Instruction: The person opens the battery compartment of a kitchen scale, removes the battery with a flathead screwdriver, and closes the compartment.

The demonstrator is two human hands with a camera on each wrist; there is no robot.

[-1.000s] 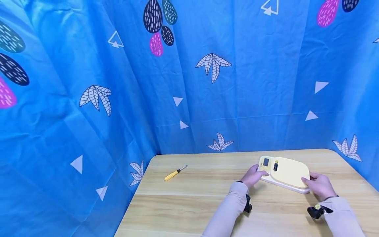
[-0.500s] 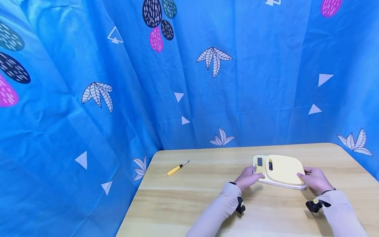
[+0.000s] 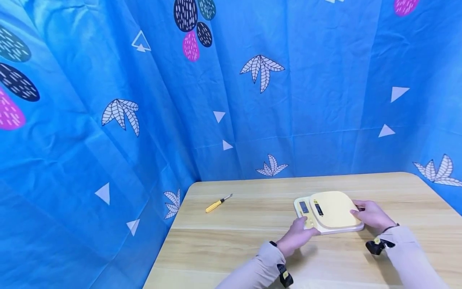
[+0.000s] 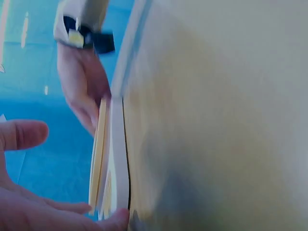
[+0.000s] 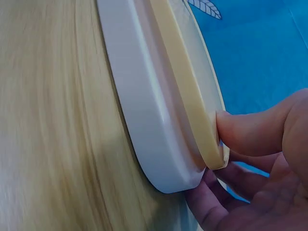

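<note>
From the left, a yellow-handled screwdriver (image 3: 218,203) lay alone on the bench (image 3: 231,249), well apart from the work. My left hand (image 3: 296,237) gripped the near-left corner of the yellow kitchen scale (image 3: 328,212), fingers curled against the end with the display; in the left wrist view the thumb stood off the edge, so I judged that hold partly loose. The scale sat flat on the bench, right of centre, its long side skewed to the front edge. My right hand (image 3: 371,216) pinched the scale's right edge, thumb pressed on the yellow platform's rim and fingers tucked under the white base, as the right wrist view showed. To turn it well, I judged that both hands should carry by the white base, not the platform, and keep fingers off the buttons. The bench was pale wood-grain laminate, and blue patterned cloth (image 3: 108,120) hung close behind and to both sides.
</note>
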